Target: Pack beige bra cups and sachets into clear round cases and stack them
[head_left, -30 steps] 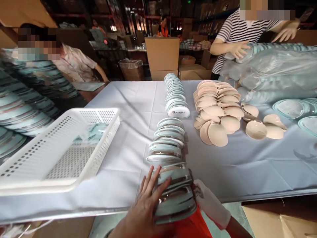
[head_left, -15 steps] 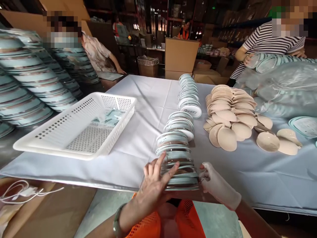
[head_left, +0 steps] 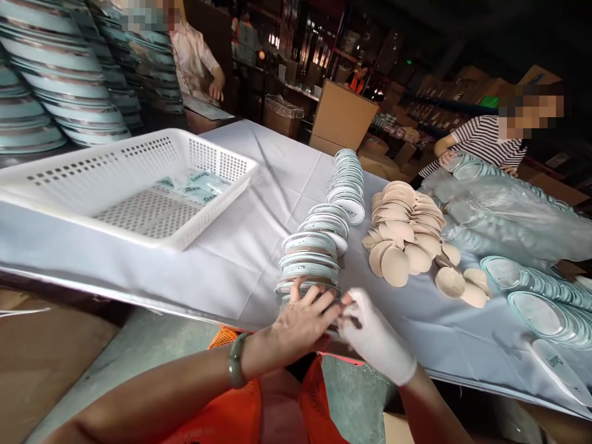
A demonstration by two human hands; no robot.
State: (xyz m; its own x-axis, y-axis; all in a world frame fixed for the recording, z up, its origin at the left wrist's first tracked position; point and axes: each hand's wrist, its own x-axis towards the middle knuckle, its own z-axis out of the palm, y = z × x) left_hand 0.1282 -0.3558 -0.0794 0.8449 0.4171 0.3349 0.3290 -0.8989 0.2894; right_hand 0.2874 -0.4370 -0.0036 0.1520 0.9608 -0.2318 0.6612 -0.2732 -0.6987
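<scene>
A row of flat, rounded plastic cases [head_left: 309, 259] with pale blue-green rims stands on edge along the tablecloth, running away from me. At its near end my left hand [head_left: 303, 311], bare with a green bangle at the wrist, lies over the cases with its fingers apart. My right hand [head_left: 370, 333], in a white glove, is beside those fingertips with its thumb and fingers curled together. Whatever it pinches is too hidden to make out. Farther back in the row, one case [head_left: 350, 211] faces me with dark lettering. Right of the row lies a pile of beige bra cups [head_left: 404, 228].
A white perforated basket [head_left: 180, 237] with printed packets inside stands at the left. Tall stacks of cases [head_left: 69, 74] rise beyond it. On the right are a clear plastic bag [head_left: 518, 203] of cases and more rows [head_left: 539, 314]. A co-worker in stripes [head_left: 483, 139] handles cases there.
My view has tilted and turned to the right. My gloved right hand has come in against the near end of the row, close to my left hand, whose fingers now reach across it.
</scene>
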